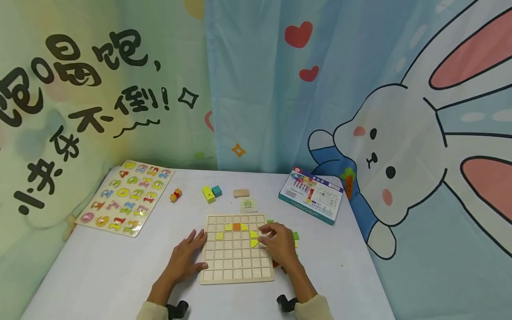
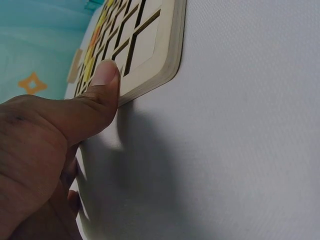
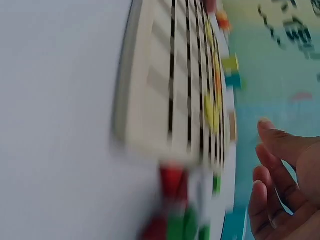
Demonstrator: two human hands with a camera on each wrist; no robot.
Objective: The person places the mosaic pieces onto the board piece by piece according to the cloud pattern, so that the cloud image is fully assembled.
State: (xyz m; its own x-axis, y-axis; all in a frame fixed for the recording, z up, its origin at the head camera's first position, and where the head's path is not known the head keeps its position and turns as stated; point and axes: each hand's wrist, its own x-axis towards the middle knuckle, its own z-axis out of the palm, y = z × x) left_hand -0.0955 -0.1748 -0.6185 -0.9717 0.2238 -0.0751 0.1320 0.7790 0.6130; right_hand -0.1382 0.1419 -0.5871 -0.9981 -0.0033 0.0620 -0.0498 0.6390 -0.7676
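Note:
A pale wooden grid board (image 1: 236, 263) lies flat on the white table. Near its far side sit an orange tile (image 1: 237, 226), yellow tiles beside it, a separate yellow square (image 1: 219, 236) and a rounded yellow piece (image 1: 254, 243) at the right. My left hand (image 1: 185, 258) rests at the board's left edge, fingers extended; in the left wrist view its thumb (image 2: 106, 75) touches the rim. Over the board's right side is my right hand (image 1: 278, 242), fingers loosely bent. The right wrist view shows nothing between its fingertips (image 3: 265, 124).
Green pieces (image 1: 295, 235) and red pieces (image 3: 173, 182) lie right of the board, partly behind the right hand. Beyond it are a small pattern card (image 1: 248, 205), a tan block (image 1: 241, 193) and yellow (image 1: 208, 194) and teal blocks (image 1: 217, 191). A puzzle board (image 1: 138, 226) and box (image 1: 312, 195) flank them.

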